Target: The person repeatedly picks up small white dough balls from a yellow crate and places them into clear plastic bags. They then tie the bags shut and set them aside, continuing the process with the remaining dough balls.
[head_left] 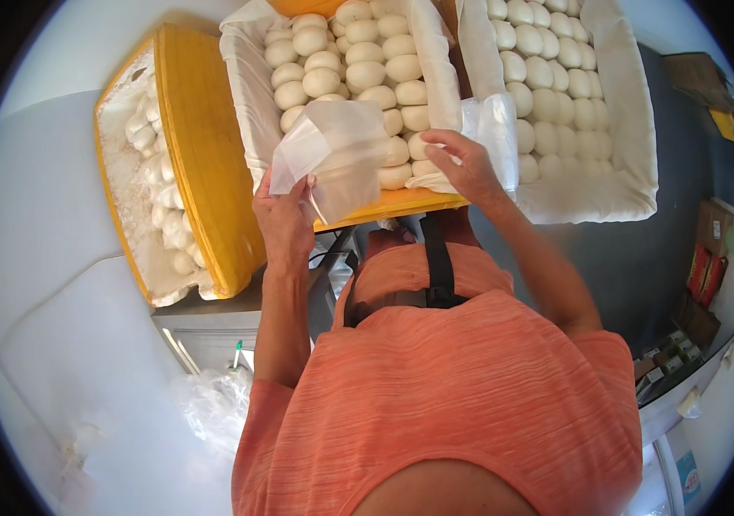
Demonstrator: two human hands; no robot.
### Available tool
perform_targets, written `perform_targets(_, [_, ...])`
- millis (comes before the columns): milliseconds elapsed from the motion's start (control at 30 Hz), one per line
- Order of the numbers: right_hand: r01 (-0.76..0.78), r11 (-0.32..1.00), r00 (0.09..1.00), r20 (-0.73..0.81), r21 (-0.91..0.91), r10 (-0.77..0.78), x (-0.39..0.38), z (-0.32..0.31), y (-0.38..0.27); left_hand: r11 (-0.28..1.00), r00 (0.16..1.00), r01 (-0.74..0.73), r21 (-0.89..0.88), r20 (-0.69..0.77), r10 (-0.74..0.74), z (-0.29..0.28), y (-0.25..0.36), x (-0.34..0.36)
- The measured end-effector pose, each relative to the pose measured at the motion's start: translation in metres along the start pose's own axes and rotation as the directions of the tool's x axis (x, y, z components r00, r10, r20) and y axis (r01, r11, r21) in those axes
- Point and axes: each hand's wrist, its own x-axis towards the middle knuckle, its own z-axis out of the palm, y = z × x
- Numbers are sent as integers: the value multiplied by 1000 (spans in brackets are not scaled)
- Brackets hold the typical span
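My left hand [285,202] grips a thin translucent plastic bag [328,146] spread over the front of the middle cloth-lined crate [251,112]. Rounded white buns [321,81] fill that crate in rows. My right hand [462,163] is curled at a bun [419,148] in the front right corner, thumb and fingertips on or just over it; whether it grips the bun is hard to tell. Just right of that hand lies a stack of clear plastic bags [492,138], between the middle crate and the right crate [625,189], which also holds rows of buns.
A yellow foam box [212,146] at the left holds white lumps [165,189]. Below it are crumpled plastic [212,404] and a green-capped pen [238,348]. Cardboard and red boxes [701,279] stand along the dark surface at the right. A white wall [49,189] is at the left.
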Motion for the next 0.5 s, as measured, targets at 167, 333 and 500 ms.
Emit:
perform_targets(167, [-405, 708, 896, 406, 578, 181, 2, 63, -46, 998, 995, 56, -20, 80, -55, -49, -6, -13])
perform_targets(333, [-354, 846, 923, 296, 400, 247, -15, 104, -62, 844, 939, -293, 450, -30, 342, -101, -28, -23])
perform_targets(500, [-236, 971, 913, 351, 44, 206, -43, 149, -75, 661, 864, -500, 559, 371, 339, -121, -15, -53])
